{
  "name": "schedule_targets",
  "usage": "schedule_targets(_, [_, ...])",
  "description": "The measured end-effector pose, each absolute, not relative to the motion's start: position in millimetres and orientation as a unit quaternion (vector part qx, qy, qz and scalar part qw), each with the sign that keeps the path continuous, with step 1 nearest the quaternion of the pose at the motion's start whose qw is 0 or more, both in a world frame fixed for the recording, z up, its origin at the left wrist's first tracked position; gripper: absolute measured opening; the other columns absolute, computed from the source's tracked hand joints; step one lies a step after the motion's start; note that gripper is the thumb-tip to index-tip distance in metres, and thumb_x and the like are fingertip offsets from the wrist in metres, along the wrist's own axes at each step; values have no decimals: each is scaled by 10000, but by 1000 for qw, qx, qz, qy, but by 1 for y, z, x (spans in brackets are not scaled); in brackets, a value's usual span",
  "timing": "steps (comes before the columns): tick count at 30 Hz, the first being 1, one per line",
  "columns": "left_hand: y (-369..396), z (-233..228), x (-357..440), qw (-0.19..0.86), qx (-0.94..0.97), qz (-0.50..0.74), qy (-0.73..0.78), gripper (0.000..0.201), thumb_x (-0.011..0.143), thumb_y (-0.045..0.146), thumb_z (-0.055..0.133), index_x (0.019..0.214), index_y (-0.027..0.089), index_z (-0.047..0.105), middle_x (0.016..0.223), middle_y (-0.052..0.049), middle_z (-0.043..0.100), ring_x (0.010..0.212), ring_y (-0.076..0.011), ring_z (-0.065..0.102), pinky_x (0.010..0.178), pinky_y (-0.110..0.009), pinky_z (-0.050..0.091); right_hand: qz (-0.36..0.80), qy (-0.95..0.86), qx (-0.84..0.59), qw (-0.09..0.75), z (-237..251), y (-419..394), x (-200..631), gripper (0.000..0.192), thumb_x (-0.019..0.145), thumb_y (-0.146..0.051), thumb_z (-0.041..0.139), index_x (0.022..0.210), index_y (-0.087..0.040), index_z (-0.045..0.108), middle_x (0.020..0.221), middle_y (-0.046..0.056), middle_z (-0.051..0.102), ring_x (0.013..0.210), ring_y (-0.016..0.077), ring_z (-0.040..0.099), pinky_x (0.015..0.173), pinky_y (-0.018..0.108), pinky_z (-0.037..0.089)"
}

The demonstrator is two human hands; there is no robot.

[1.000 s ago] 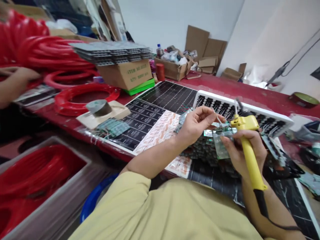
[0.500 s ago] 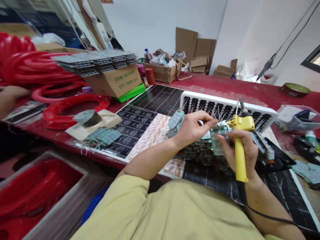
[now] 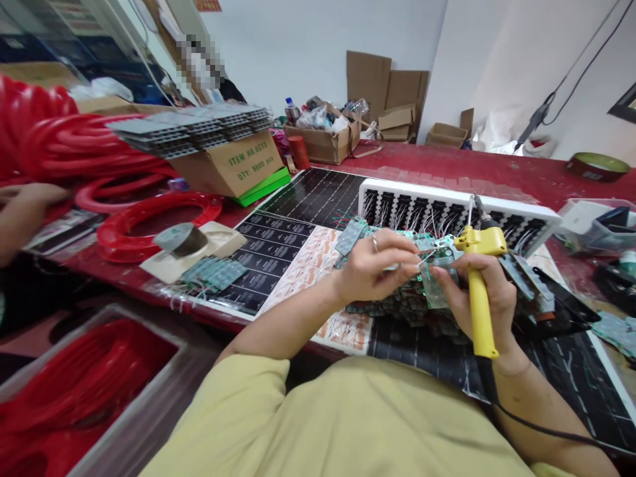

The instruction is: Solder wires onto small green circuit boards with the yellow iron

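Observation:
My right hand (image 3: 497, 298) is wrapped round a yellow soldering gun (image 3: 481, 311), its tip pointing up and away from me. The thumb of that hand also rests at the edge of a green circuit board (image 3: 437, 286). My left hand (image 3: 375, 268) is closed in a pinch just left of this board, with a thin wire (image 3: 422, 262) at the fingertips. Under and around both hands lies a heap of similar circuit boards (image 3: 397, 306). Just behind stands a white foam tray (image 3: 529, 213) with rows of black parts and white wires.
Red tubing coils (image 3: 119, 232) and a cardboard box (image 3: 243, 159) stacked with grey panels occupy the left. A clear plastic bin (image 3: 579, 232) stands at the right. Another person's hand (image 3: 34, 195) shows at the far left. The gun's black cable (image 3: 541, 434) runs over my right forearm.
My left hand has drawn back slightly left and down from the board, and a wire now shows at its fingertips. My right hand keeps the soldering gun in nearly the same place.

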State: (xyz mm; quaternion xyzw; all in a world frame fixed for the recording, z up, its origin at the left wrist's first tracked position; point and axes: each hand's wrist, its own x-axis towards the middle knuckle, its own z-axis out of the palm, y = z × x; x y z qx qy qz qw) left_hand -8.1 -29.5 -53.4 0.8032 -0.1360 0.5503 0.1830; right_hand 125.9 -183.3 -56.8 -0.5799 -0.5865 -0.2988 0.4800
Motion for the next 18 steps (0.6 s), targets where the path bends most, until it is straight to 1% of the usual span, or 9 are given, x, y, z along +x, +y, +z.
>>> schedule_targets(3, [-30,-46,-12,302,801,513,-70,181,866,144,558,1009,214,644,951,-49,697,874,-125,658,699,-231,546,-294,-588,-586,474,-57,-185,126,259,865,-295,715,882,-166,491,663,-62,493,488,30,470,487,119,413])
schedule_targets(5, [-32,-42,-12,280,842,457,-64,322,811,125,563,1117,193,640,1083,-87,689,997,-162,655,775,-262,565,-293,-590,-588,469,-57,-186,126,253,867,-285,712,892,-172,487,668,-61,499,490,33,475,479,125,409])
schedule_targets(7, [-37,-40,-10,238,868,432,-62,318,803,142,591,1112,171,660,1113,-105,694,1079,-189,646,905,-308,553,-297,-594,-586,464,-58,-186,126,241,877,-282,701,902,-175,486,674,-59,511,492,34,481,478,128,403])
schedule_targets(8, [-40,-39,-7,236,866,439,-50,238,821,161,605,1047,168,683,1061,-97,710,1053,-184,657,928,-313,543,-300,-597,-584,462,-59,-185,125,236,883,-284,694,906,-175,486,672,-59,515,486,33,477,475,130,396])
schedule_targets(10, [-44,-38,1,284,845,454,-3,97,863,230,632,881,166,702,912,-67,728,895,-149,678,839,-277,549,-306,-603,-579,456,-61,-184,123,222,894,-281,682,920,-173,489,666,-62,520,467,30,470,468,134,380])
schedule_targets(13, [-45,-39,15,424,803,412,76,264,853,393,683,763,146,696,752,-41,712,670,-108,630,629,-223,508,-314,-607,-574,451,-64,-183,121,215,891,-264,687,933,-171,498,661,-66,521,453,28,469,467,138,369])
schedule_targets(15, [-44,-43,21,475,783,390,95,337,836,463,692,758,135,702,710,-39,707,620,-101,612,573,-209,484,-318,-604,-574,452,-65,-183,120,221,888,-263,690,928,-168,494,678,-62,530,460,25,473,471,133,371])
schedule_targets(17, [-43,-51,20,442,774,445,84,313,860,429,677,751,137,703,715,-42,713,629,-99,622,560,-200,476,-317,-598,-576,459,-63,-182,120,228,896,-279,681,918,-165,485,691,-58,530,470,21,468,476,125,376])
schedule_targets(18, [-43,-55,18,388,777,491,66,260,874,376,671,762,144,704,742,-43,722,660,-101,636,577,-200,484,-314,-595,-578,462,-62,-182,121,232,900,-289,677,914,-165,482,690,-58,525,476,21,467,481,120,380])
